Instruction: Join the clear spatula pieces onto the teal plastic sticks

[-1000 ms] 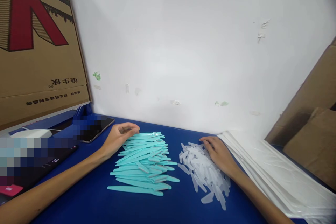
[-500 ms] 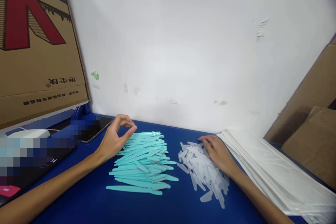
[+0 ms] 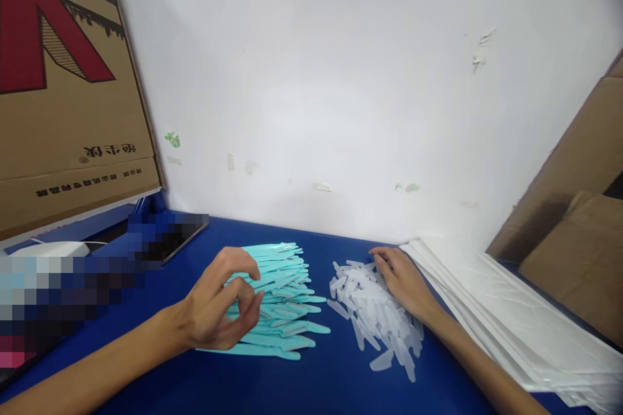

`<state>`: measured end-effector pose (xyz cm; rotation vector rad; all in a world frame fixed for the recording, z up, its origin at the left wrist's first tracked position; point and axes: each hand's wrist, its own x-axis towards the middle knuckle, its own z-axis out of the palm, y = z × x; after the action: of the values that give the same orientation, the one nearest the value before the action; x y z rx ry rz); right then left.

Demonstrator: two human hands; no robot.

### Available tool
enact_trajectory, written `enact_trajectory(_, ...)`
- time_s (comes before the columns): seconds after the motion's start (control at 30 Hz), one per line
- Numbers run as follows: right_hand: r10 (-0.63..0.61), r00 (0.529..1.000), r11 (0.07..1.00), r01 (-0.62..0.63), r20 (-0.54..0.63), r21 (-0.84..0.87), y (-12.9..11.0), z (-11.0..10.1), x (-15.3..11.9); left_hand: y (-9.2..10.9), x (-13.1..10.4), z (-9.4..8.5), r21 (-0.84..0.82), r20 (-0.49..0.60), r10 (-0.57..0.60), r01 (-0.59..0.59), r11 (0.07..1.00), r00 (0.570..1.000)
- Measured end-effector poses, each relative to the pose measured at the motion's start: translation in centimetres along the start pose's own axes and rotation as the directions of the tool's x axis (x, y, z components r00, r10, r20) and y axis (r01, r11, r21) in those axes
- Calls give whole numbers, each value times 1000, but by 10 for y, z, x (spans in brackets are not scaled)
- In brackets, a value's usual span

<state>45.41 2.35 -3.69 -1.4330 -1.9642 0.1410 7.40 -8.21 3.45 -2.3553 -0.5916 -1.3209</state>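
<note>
A stack of turquoise, blade-shaped handles (image 3: 287,301) lies on the blue table, their tips pointing left and right. My left hand (image 3: 224,301) is over the left part of this stack, fingers curled and apart, with nothing visible in it; it hides the handles' left ends. To the right is a loose heap of translucent white caps (image 3: 372,308). My right hand (image 3: 406,279) rests at the heap's upper right edge, fingers loosely bent and apart, holding nothing that shows.
White flat sheets or bags (image 3: 516,318) are stacked at the right, beside brown cardboard (image 3: 579,259). A large printed carton (image 3: 73,123) stands at the left. A phone (image 3: 187,240) lies below it, near a white object (image 3: 58,249). The white wall (image 3: 341,91) rises behind the blue table (image 3: 311,389).
My left hand has come down and toward me, from the stack's upper left corner to over its left side, and its fingers have curled more. My right hand has stayed nearly still.
</note>
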Motion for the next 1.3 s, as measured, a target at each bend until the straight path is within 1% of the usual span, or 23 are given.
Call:
enact_trajectory(0.07, 2, 1000, 1000, -2, -1, -1, 0, 0, 0, 5, -3, 2, -19, 2, 24, -24, 1000, 1000)
enact_trajectory(0.13, 5, 1000, 1000, -5, 0, -1, -1, 0, 0, 6, -4, 2, -40, 36, 15, -14, 999, 999)
enact_trajectory(0.2, 9, 1000, 1000, -9, 1, 0, -1, 0, -1, 6, -2, 1, -75, 87, 26, -20, 997, 996)
enact_trajectory(0.27, 13, 1000, 1000, -13, 0, 1, -2, -1, -1, 4, 2, -1, -137, 169, 79, -57, 989, 982)
enact_trajectory(0.37, 17, 1000, 1000, -17, 4, 6, -5, -2, -1, 6, 9, -1, -197, 322, 177, -117, 973, 930)
enact_trajectory(0.5, 19, 1000, 1000, -19, 10, 7, -7, -4, -2, 16, 12, 1, -149, 479, 261, -215, 965, 838)
enact_trajectory(0.57, 20, 1000, 1000, -20, 12, 6, -8, -4, -2, 23, 11, 3, -109, 552, 262, -243, 964, 792)
enact_trajectory(0.63, 20, 1000, 1000, -20, 14, 4, -8, -4, -2, 28, 9, 3, -61, 617, 238, -256, 965, 750)
enact_trajectory(0.7, 18, 1000, 1000, -18, 18, 2, -9, -5, -2, 32, 9, 3, -19, 663, 205, -258, 966, 720)
enact_trajectory(0.77, 17, 1000, 1000, -17, 21, 1, -9, -5, -2, 33, 9, 2, 1, 688, 184, -255, 967, 702)
enact_trajectory(0.83, 17, 1000, 1000, -17, 21, 1, -9, -5, -2, 33, 10, 2, 5, 700, 177, -253, 968, 692)
enact_trajectory(0.93, 16, 1000, 1000, -16, 20, 2, -9, -5, -2, 32, 10, 2, 5, 704, 181, -260, 966, 686)
enact_trajectory(1.07, 8, 1000, 1000, -8, 12, 2, -10, -5, -3, 33, 9, 1, 18, 695, 188, -278, 961, 694)
enact_trajectory(1.3, -16, 999, 1000, 16, -44, 2, -14, -7, -3, 39, 13, -2, 32, 730, 168, -278, 960, 663)
